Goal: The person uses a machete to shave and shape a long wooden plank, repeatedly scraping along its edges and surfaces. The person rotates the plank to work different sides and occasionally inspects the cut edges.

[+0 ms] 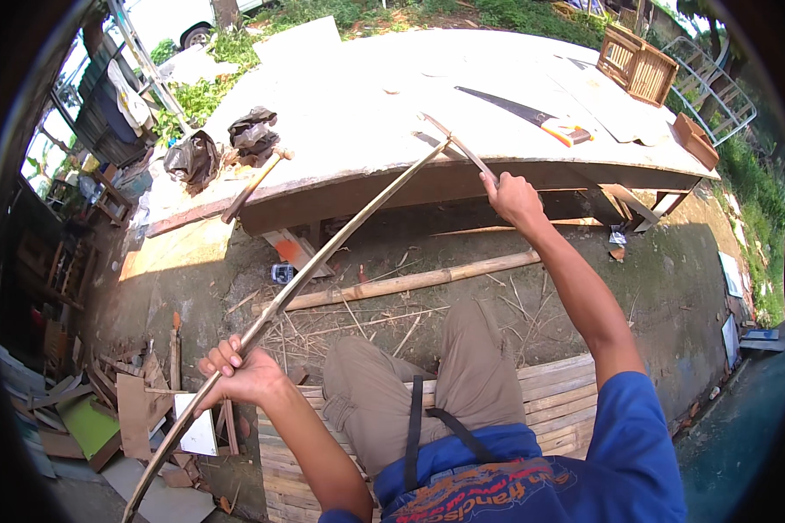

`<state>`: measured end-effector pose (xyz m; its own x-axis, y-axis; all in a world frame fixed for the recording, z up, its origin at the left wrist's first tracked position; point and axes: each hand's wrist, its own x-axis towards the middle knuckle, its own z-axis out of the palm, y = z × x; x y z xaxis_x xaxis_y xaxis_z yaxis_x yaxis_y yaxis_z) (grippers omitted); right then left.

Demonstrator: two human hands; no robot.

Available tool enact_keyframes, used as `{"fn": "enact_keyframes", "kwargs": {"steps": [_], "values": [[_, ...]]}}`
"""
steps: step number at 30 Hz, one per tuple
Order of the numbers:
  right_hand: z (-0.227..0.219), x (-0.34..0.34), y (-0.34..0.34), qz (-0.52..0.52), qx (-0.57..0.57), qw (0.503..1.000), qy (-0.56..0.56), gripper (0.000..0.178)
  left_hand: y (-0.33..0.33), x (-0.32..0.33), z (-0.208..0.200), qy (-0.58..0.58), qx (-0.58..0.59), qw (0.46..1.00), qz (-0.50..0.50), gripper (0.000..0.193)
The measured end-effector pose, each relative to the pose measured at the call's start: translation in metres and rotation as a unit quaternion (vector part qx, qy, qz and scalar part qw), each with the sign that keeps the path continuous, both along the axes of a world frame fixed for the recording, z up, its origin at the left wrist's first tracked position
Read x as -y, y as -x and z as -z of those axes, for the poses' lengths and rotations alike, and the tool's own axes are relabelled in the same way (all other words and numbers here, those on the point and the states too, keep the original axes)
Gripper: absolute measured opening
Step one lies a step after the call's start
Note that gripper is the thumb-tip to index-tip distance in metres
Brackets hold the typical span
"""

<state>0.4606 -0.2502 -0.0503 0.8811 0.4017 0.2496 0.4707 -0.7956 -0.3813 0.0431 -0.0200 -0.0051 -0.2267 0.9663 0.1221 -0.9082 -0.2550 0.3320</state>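
My left hand (251, 376) is closed around a long split bamboo strip (336, 244), which slants from the lower left up to the table's near edge. My right hand (515, 202) grips a long, narrow, blade-like tool (462, 150); its exact kind is hard to make out. That tool crosses the strip's far end just above the edge of the pale tabletop (340, 131). A handsaw (519, 109) with an orange and black handle lies farther back on the table. Near the left corner rests a hammer (257, 183) with a wooden handle.
Black plastic bags (192, 159) sit on the table's left end, a wooden crate (637, 65) at its far right. Below, a bamboo pole (410, 281) lies on the ground among thin sticks. I sit on a bamboo slat bench (554, 401). Scrap boards (135, 414) are heaped at left.
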Motion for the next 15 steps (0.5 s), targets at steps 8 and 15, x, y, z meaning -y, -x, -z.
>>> {"fn": "enact_keyframes", "kwargs": {"steps": [8, 15], "values": [[0.002, 0.006, -0.002, 0.037, -0.029, 0.999, -0.023, 0.071, -0.007, 0.001, -0.003, 0.039, -0.012, 0.999, -0.022, 0.080], [0.024, 0.019, -0.021, 0.056, -0.050, 0.996, -0.055, 0.065, -0.001, -0.023, 0.016, 0.047, -0.041, 0.998, -0.011, 0.083]]}}
